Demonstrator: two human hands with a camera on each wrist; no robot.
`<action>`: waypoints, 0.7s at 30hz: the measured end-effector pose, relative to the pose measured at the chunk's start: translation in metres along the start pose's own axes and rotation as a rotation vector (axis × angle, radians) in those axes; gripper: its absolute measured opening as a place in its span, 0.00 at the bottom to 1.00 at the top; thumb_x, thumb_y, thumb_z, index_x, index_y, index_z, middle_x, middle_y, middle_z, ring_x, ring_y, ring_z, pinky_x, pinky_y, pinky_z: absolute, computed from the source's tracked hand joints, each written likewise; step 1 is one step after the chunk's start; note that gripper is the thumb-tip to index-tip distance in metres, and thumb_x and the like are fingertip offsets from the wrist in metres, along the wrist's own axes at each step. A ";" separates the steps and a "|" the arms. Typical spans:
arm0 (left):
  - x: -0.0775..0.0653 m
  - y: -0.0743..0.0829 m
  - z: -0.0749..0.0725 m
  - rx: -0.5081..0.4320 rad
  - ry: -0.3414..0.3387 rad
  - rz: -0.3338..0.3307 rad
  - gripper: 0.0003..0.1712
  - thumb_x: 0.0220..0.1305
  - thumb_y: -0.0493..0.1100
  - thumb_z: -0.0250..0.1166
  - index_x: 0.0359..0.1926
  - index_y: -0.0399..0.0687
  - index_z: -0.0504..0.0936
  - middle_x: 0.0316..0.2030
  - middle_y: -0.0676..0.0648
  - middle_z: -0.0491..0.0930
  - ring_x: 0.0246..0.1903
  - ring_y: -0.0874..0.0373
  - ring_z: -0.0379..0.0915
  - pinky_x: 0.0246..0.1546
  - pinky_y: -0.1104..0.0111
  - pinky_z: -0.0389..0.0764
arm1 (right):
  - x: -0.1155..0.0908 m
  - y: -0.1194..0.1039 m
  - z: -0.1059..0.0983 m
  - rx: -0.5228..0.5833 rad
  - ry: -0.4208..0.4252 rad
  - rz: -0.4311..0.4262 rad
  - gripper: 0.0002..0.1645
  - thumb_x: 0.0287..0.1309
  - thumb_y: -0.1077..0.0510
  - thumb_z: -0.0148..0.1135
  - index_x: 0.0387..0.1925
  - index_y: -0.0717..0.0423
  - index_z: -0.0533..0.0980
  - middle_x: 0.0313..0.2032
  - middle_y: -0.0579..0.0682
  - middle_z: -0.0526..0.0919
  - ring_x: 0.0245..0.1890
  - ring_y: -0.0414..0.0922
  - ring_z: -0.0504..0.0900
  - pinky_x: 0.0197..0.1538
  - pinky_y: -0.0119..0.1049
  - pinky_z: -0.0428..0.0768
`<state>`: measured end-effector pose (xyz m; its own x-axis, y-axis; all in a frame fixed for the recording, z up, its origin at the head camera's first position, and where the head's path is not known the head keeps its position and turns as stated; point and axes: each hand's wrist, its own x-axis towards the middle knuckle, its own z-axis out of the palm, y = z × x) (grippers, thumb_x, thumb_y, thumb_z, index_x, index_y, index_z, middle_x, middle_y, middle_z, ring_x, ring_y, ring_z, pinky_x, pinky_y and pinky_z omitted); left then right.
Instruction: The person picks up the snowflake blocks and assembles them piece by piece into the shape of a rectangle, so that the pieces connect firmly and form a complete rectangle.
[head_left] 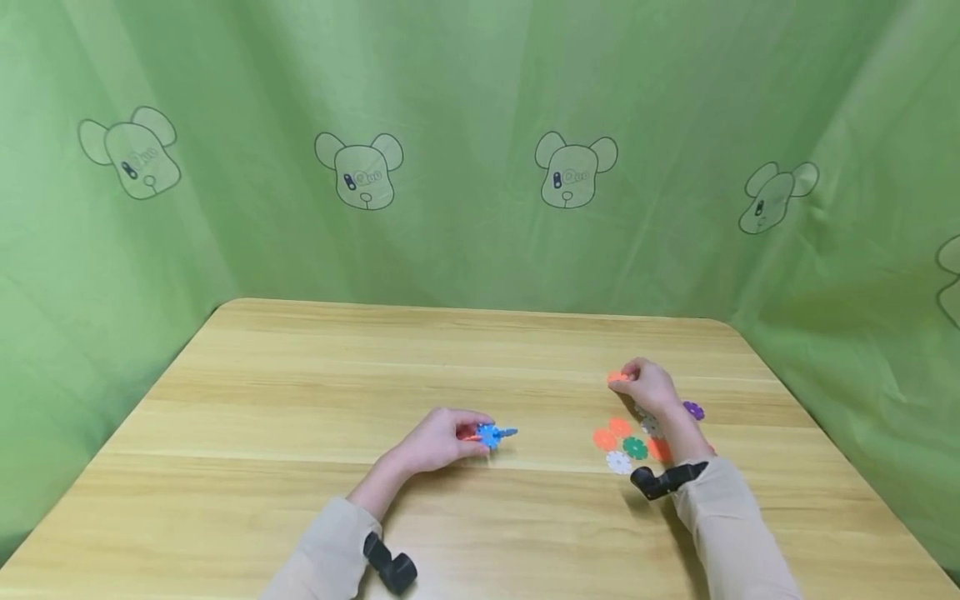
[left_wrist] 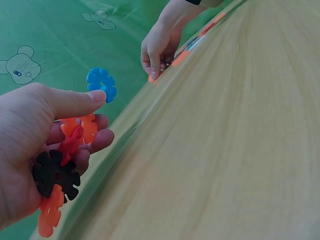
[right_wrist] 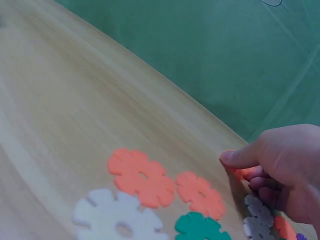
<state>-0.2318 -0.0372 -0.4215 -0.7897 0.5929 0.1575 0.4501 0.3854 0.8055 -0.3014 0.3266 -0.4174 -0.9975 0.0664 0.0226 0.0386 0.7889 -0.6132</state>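
My left hand [head_left: 442,440] holds a chain of interlocked snowflake discs above the table. In the left wrist view the chain shows a blue disc [left_wrist: 101,85] by the thumb tip, then orange, a red disc [left_wrist: 71,145], a black disc [left_wrist: 56,175] and another orange disc [left_wrist: 50,212] lowest. My right hand [head_left: 651,387] pinches an orange disc [head_left: 618,377] between thumb and fingers at the far edge of the loose pile. Part of that disc is hidden behind the thumb in the right wrist view.
Below the right hand lie loose discs: orange [head_left: 606,439], green [head_left: 635,448], white [head_left: 618,462], grey [right_wrist: 258,210] and purple [head_left: 694,410]. The wooden table [head_left: 337,358] is bordered by a green curtain [head_left: 465,250] at the back and sides.
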 end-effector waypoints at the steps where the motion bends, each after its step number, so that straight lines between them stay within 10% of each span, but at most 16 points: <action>1: 0.000 0.000 0.000 -0.003 -0.001 0.001 0.20 0.55 0.39 0.68 0.49 0.40 0.80 0.26 0.55 0.77 0.24 0.64 0.66 0.25 0.74 0.70 | 0.000 0.000 0.000 0.004 0.005 -0.004 0.22 0.56 0.56 0.62 0.45 0.67 0.67 0.33 0.58 0.71 0.32 0.50 0.69 0.32 0.38 0.69; 21: -0.001 0.001 0.000 -0.016 0.000 -0.053 0.20 0.55 0.40 0.67 0.50 0.39 0.79 0.25 0.54 0.75 0.23 0.62 0.65 0.22 0.74 0.67 | -0.025 -0.030 0.012 0.103 -0.035 -0.122 0.15 0.59 0.58 0.60 0.44 0.64 0.70 0.25 0.52 0.73 0.21 0.45 0.72 0.24 0.36 0.72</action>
<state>-0.2308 -0.0371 -0.4208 -0.8125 0.5717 0.1141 0.4007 0.4055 0.8216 -0.2782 0.2936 -0.4088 -0.9960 -0.0484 0.0755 -0.0871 0.7231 -0.6852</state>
